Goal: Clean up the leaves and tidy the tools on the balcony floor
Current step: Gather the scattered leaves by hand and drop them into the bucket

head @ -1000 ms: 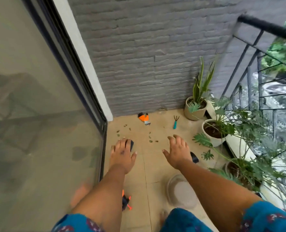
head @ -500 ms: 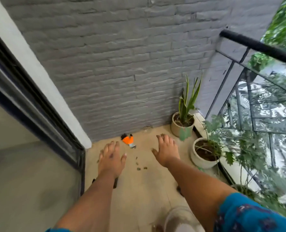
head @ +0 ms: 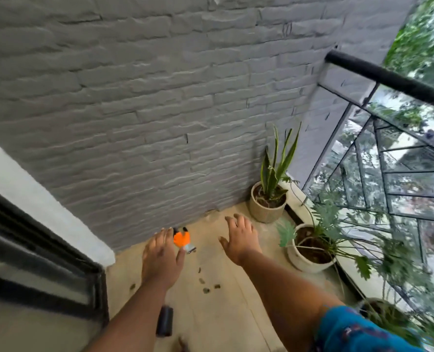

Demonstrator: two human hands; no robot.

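Both my hands are stretched forward over the beige balcony floor (head: 218, 316), palms down, fingers spread, holding nothing. My left hand (head: 161, 257) hovers just left of an orange and grey tool (head: 183, 240) that lies by the foot of the grey brick wall. My right hand (head: 240, 237) is further right, above bare floor. Several small green leaves (head: 205, 284) lie scattered on the tiles between my forearms. A dark cylindrical tool (head: 164, 321) lies on the floor beside my left forearm.
A snake plant in a beige pot (head: 268, 205) stands in the far corner. A white pot (head: 308, 252) with a leafy plant sits beside it along the glass railing (head: 388, 80). The sliding door frame (head: 58, 270) borders the left side.
The view has swung up and forward toward the wall. My hands have reached closer to the orange tool. The teal hand rake and the clear container near my legs have gone out of sight.
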